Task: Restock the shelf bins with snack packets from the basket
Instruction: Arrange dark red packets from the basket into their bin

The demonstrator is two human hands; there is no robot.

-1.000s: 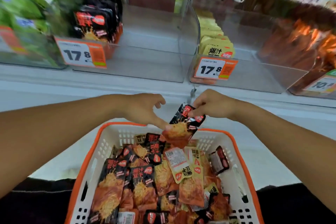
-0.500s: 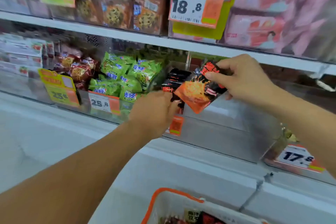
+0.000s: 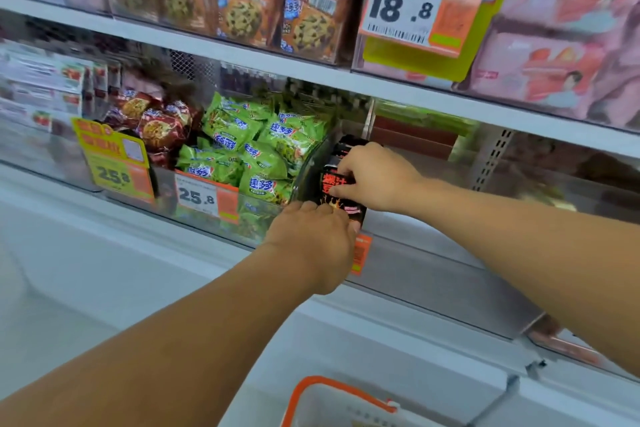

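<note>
Two tiers of white shelving (image 3: 346,80) fill the scene, the upper one stacked with cookie packs (image 3: 249,10) and pink boxes (image 3: 554,55) behind an 18.8 price tag (image 3: 415,14). On the lower tier, a clear bin (image 3: 450,274) stands almost bare to the right of the fingers, while a heap of green packets (image 3: 256,156) crowds the neighbouring bin to their left, above a 25.8 tag (image 3: 199,196). The orange rim of the white basket (image 3: 332,392) shows at the bottom edge, well below both hands. The left hand (image 3: 311,243) reaches over the bin's front wall, its fingers curled against the lower edge of the black snack packet (image 3: 341,196); whether they pinch it cannot be told. The right hand (image 3: 377,180) grips the same packet from above, fingers pressed together on its face, standing it upright at the front of a row of like packets (image 3: 346,146) in the bin's left corner.
</note>
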